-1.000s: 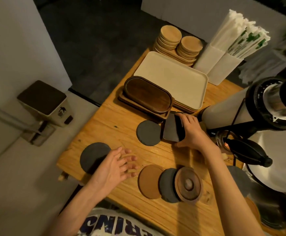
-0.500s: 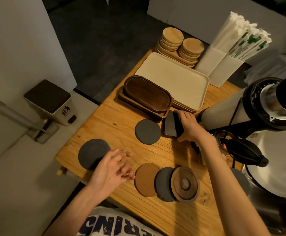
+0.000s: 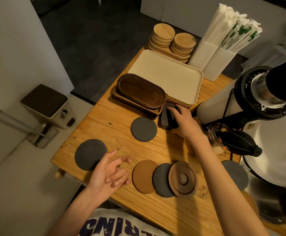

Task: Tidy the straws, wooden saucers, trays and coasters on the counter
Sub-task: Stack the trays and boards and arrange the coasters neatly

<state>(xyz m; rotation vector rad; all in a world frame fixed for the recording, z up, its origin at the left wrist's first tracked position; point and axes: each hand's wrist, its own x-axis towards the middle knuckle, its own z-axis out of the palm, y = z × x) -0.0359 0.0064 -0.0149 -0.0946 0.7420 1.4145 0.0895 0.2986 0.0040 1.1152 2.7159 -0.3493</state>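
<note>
My right hand grips a stack of dark square coasters beside the dark wooden oval trays. My left hand hovers open over the counter's front, next to a grey round coaster. Another grey coaster lies mid-counter. A brown coaster, a grey coaster and a dark wooden saucer overlap near the front edge. Cream trays are stacked behind. Light wooden saucers stand in two piles at the back. Wrapped straws fill two white holders.
A coffee grinder and a white machine crowd the counter's right side, with a grey coaster beside them. A small waste bin sits on the floor to the left. The wooden counter ends at the left and front.
My right hand has pushed the dark square coasters back toward the trays. My left hand has drawn away from the grey coaster and turned palm up.
</note>
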